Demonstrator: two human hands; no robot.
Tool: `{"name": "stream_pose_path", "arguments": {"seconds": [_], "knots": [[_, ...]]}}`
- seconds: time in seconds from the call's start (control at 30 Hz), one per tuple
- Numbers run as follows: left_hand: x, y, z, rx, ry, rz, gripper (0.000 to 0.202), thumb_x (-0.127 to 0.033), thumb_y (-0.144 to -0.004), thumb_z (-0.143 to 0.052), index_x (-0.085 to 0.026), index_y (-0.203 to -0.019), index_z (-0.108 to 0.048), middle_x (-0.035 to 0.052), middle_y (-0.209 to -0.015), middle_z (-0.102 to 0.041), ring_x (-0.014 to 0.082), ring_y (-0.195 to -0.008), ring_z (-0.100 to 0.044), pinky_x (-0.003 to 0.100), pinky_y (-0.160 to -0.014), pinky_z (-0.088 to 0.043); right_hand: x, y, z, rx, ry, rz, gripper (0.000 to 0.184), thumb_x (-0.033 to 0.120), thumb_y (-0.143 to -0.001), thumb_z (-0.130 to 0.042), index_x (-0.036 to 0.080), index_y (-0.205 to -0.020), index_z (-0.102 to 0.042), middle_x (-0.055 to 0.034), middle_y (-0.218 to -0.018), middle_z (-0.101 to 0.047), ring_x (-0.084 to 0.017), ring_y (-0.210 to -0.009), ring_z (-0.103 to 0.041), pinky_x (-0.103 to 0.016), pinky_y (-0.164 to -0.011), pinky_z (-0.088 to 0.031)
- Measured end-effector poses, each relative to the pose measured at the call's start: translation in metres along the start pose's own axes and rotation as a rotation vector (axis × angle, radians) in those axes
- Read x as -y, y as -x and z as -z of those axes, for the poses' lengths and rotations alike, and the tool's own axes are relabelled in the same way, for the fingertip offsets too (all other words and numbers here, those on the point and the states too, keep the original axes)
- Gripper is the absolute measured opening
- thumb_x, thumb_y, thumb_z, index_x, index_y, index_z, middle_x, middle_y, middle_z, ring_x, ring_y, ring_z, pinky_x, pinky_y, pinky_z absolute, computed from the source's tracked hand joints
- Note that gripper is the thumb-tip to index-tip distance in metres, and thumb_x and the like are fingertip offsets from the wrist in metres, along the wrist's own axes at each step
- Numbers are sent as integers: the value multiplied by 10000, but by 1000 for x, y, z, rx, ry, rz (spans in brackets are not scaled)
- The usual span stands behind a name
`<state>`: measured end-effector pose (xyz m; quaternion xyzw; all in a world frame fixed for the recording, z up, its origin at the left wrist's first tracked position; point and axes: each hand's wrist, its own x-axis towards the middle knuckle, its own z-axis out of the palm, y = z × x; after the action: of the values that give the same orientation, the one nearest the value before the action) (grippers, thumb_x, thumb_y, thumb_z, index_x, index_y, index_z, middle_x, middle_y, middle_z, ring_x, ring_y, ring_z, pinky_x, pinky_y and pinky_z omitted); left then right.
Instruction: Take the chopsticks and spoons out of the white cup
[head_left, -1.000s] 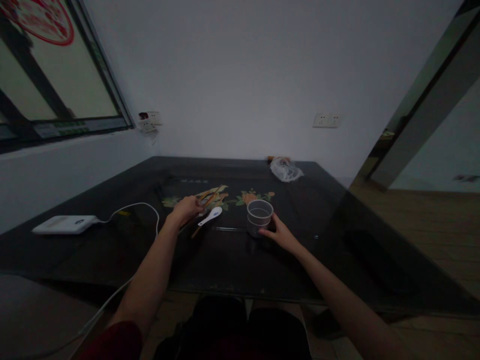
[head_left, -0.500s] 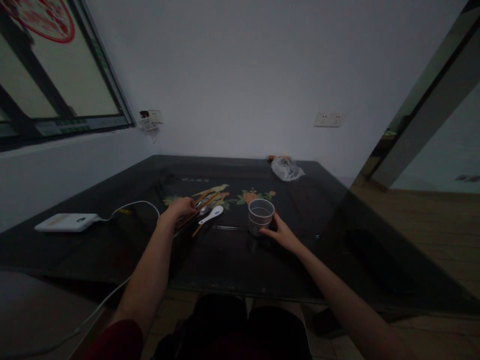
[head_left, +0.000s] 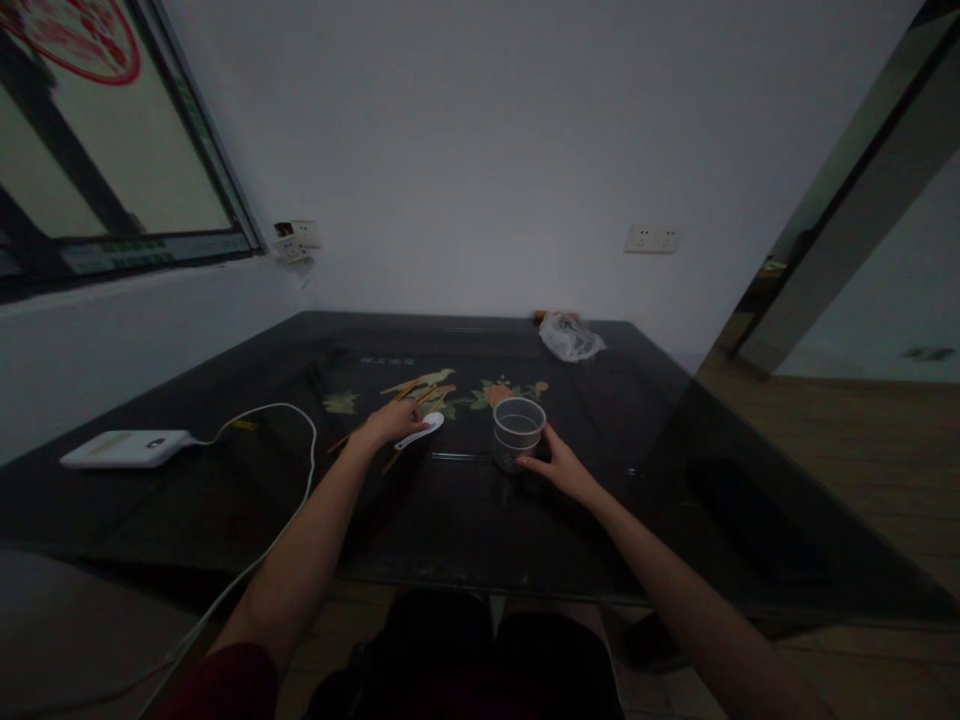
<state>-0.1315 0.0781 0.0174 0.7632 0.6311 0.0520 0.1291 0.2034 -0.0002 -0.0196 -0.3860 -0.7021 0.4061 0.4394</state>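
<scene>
A white spoon (head_left: 433, 421) lies slanted on the dark table, its handle toward me. My left hand (head_left: 391, 421) reaches over several wooden chopsticks (head_left: 429, 395), its fingers pinched together at the middle of the spoon. Whatever lies under that palm is hidden. To the right, a grey round cup (head_left: 518, 432) stands upright on the tabletop. My right hand (head_left: 559, 466) curls round its right side, thumb in front and fingers partly hidden behind.
A white power bank (head_left: 127, 449) with a white cable (head_left: 313, 450) sits at left. A crumpled clear plastic bag (head_left: 570, 338) is by the wall. The dark table (head_left: 465, 530) has printed flowers and a bird. A flat black object (head_left: 754, 520) lies at right.
My left hand has moved right, from the chopsticks to the white spoon, and now covers the metal spoon seen before. The spoon looks slightly turned. My right hand stays on the cup.
</scene>
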Motion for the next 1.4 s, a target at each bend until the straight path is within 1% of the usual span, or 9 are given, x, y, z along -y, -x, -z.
{"name": "stream_pose_path", "arguments": {"seconds": [0.17, 0.3, 0.5, 0.67, 0.8, 0.9, 1.07, 1.23, 1.4], "knots": [[-9, 4, 0, -9, -82, 35, 404, -590, -738, -546, -229, -900, -627, 68, -994, -665, 247, -895, -622, 293, -701, -448, 1, 0, 0, -16, 31, 12, 725, 392, -702, -725, 200, -1321, -399, -126, -1329, -516, -261, -1262, -454, -426, -1078, -334], [-18, 7, -3, -1, -131, 18, 365, -482, -693, -641, -227, -952, -611, 70, -1003, -662, 239, -888, -619, 290, -734, -451, 2, 1, 1, -10, 45, 10, 723, 383, -703, -726, 199, -1320, -399, -127, -1330, -516, -261, -1271, -446, -428, -1084, -325], [-29, 12, -3, -42, -154, 77, 230, -354, -743, -615, -222, -932, -619, 110, -1016, -662, 270, -917, -614, 330, -762, -453, 1, 1, 1, -5, 40, 17, 727, 395, -704, -718, 202, -1327, -396, -122, -1323, -524, -265, -1275, -442, -429, -1085, -324], [-27, 11, -2, -86, -109, 121, 249, -384, -751, -617, -241, -955, -623, 114, -1105, -637, 303, -965, -605, 381, -784, -453, 1, 1, 1, -9, 56, 5, 725, 411, -703, -718, 199, -1320, -401, -127, -1304, -537, -269, -1265, -453, -432, -1079, -333], [-16, 4, -2, -97, -38, 134, 292, -471, -772, -586, -242, -947, -635, 85, -1046, -664, 263, -934, -619, 323, -760, -455, 3, 1, 1, -9, 56, -7, 724, 413, -703, -717, 189, -1314, -402, -136, -1298, -541, -274, -1256, -462, -438, -1069, -344], [-4, 2, 5, -134, -10, 144, 350, -512, -801, -532, -227, -975, -637, 77, -999, -681, 228, -898, -630, 266, -715, -448, 3, 1, 1, -11, 67, -9, 716, 419, -704, -716, 195, -1311, -409, -132, -1314, -527, -271, -1253, -464, -434, -1060, -356], [32, 4, 15, -194, -33, 261, 435, -525, -825, -483, -166, -1009, -648, 121, -1033, -684, 232, -919, -634, 236, -695, -441, 1, 1, 2, -15, 77, 0, 719, 423, -707, -713, 194, -1316, -406, -130, -1321, -522, -267, -1260, -457, -431, -1071, -344], [65, -1, 12, -35, -75, 327, 357, -435, -814, -511, -167, -1013, -638, 122, -1085, -671, 239, -953, -633, 240, -706, -450, -1, 1, 2, -17, 85, -6, 714, 404, -710, -716, 200, -1318, -403, -132, -1318, -523, -269, -1252, -466, -439, -1064, -351], [74, -1, 11, 10, -58, 308, 347, -301, -740, -581, -188, -1068, -597, 106, -1131, -652, 232, -987, -623, 243, -735, -460, -2, 1, 2, -10, 76, -7, 714, 401, -710, -716, 199, -1318, -400, -132, -1329, -510, -265, -1237, -477, -427, -1042, -375]]}}
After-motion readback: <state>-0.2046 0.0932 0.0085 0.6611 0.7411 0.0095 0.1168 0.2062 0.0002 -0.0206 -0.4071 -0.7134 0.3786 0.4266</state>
